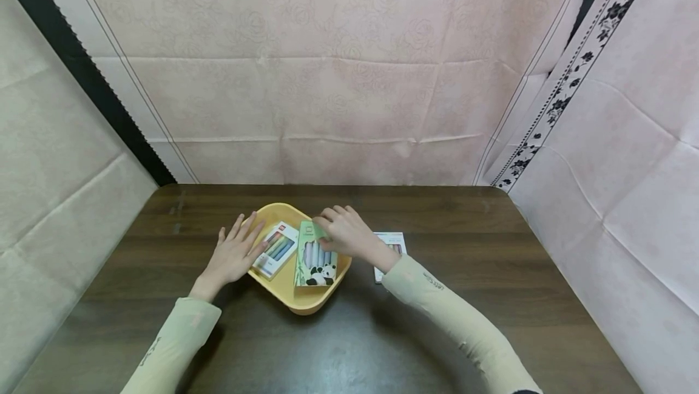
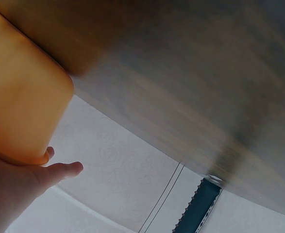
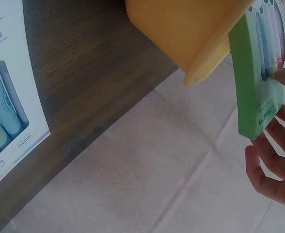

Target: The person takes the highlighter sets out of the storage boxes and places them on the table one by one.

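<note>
A yellow plastic basket (image 1: 284, 288) stands on the table. My left hand (image 1: 230, 258) lies with its fingers straight and spread over the basket's left rim. A green marker box (image 1: 315, 263) with a panda picture and a clear window is at the basket's right side. My right hand (image 1: 347, 236) pinches its upper end, the thumb over the front in the right wrist view. Beside it in the basket, a white marker box (image 1: 283, 233) lies slanted near my left fingers. Whether the green box touches the basket's floor, I cannot tell.
Another white box of markers (image 1: 390, 240) lies on the dark wooden table (image 1: 437, 218), right of the basket and partly hidden by my right wrist. Pale cloth (image 1: 349, 102) hangs behind the table, with more on both sides.
</note>
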### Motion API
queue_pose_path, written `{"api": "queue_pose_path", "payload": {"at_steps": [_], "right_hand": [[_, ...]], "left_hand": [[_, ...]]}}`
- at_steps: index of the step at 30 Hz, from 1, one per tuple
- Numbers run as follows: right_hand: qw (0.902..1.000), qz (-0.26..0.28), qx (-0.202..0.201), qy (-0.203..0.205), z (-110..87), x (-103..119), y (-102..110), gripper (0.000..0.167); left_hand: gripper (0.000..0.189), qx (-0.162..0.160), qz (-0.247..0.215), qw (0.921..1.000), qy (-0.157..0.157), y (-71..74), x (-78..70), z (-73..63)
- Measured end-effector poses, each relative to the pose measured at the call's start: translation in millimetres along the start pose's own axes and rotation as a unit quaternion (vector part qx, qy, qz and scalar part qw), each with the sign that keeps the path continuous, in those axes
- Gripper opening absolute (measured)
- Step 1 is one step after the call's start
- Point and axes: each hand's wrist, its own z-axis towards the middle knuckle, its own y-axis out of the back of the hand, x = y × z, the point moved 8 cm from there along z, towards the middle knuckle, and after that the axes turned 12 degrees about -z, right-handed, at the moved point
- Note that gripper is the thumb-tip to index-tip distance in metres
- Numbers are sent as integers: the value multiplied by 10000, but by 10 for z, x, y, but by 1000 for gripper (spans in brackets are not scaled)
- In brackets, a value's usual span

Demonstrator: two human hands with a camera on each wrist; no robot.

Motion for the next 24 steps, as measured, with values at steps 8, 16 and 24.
{"api": "queue_pose_path", "payload": {"at_steps": [8, 16, 24], "right_hand": [[9999, 14, -93, -114, -22, -51, 42, 37], [9992, -68, -309, -244, -46, -118, 102, 37], [9983, -28, -480, -319, -71, -169, 152, 38]], "left_hand": [[57, -33, 52, 10000, -18, 4, -6, 2], [57, -2, 18, 10000, -17, 1, 0, 7], [57, 18, 45, 10000, 1, -5, 13, 9]]}}
